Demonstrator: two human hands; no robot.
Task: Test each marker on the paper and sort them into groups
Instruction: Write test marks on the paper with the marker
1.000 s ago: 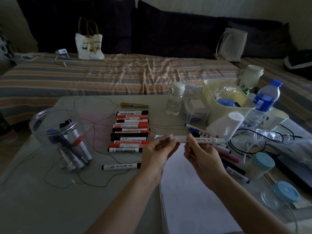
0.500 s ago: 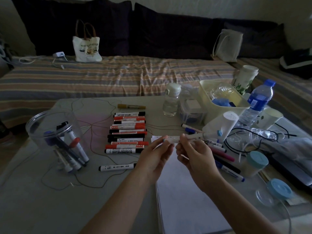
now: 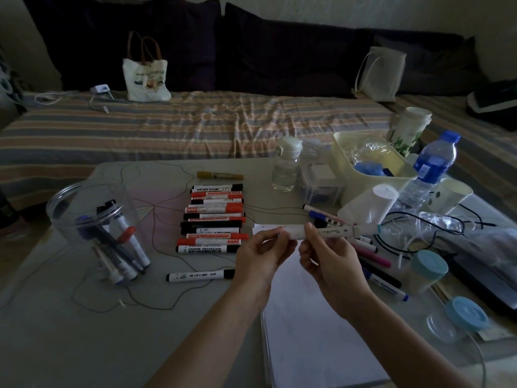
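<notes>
Both hands hold one white marker (image 3: 321,232) level above the far edge of the paper (image 3: 321,331), at the centre of the view. The left hand (image 3: 263,256) is closed in a fingertip pinch on the marker's left end, most likely the cap. The right hand (image 3: 333,261) is closed around the barrel just beside it, thumb on top.

Hazards, as judged from this position:
- A sudden cap release could jerk the tip across the fingers or fling the cap into the clutter at 3 o'clock.
- The cap is small, smooth and round; set down loose, it may roll off the table (image 3: 70,331).
- The light is dim, so a faint test stroke may be misread and the marker sorted wrongly.
- Thin wire (image 3: 156,214) loops across the table at 9 to 10 o'clock and could snag a hand reaching for the sorted row (image 3: 212,219).

Materials: the marker is a slim, glossy plastic cylinder with a printed label. The paper is flat, matte and white. The row at 11 o'clock holds red- and black-capped markers laid parallel. The clear jar (image 3: 95,219) at 9 o'clock is a rigid plastic cylinder with markers leaning inside.
</notes>
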